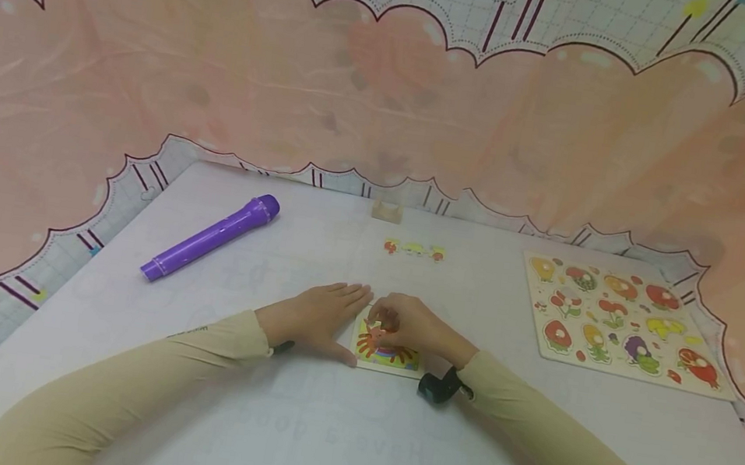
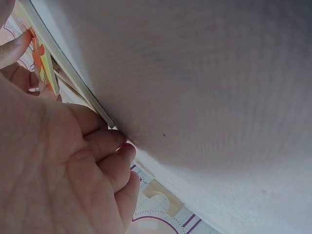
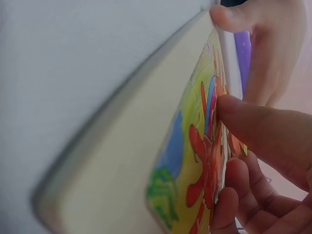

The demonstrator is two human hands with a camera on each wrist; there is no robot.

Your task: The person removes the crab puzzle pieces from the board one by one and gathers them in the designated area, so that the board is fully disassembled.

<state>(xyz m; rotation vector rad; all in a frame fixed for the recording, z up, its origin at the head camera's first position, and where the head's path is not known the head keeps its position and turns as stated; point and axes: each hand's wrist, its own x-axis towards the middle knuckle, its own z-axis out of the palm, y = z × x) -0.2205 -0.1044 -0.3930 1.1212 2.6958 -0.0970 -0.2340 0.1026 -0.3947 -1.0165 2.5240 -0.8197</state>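
A small wooden jigsaw board [image 1: 390, 369] with a red many-legged creature on a yellow and green ground lies at the table's middle. My left hand [image 1: 317, 318] has its fingers extended along the board's left side, thumb near the lower corner. Over the picture, my right hand [image 1: 422, 327] pinches a jigsaw piece [image 2: 47, 70], orange and yellow, tilted up from the board in the left wrist view. In the right wrist view, the board's pale border [image 3: 112, 146] shows, and the right thumb [image 3: 263, 124] is close above the picture. Fingers partly hide the board's upper part.
Several loose jigsaw pieces [image 1: 414, 250] lie in a row beyond the hands. Behind them, at the far edge, stands a small pale wooden block [image 1: 387, 211]. A purple toy microphone [image 1: 211, 237] lies left; a fruit-and-vegetable puzzle board [image 1: 625, 325] lies right.
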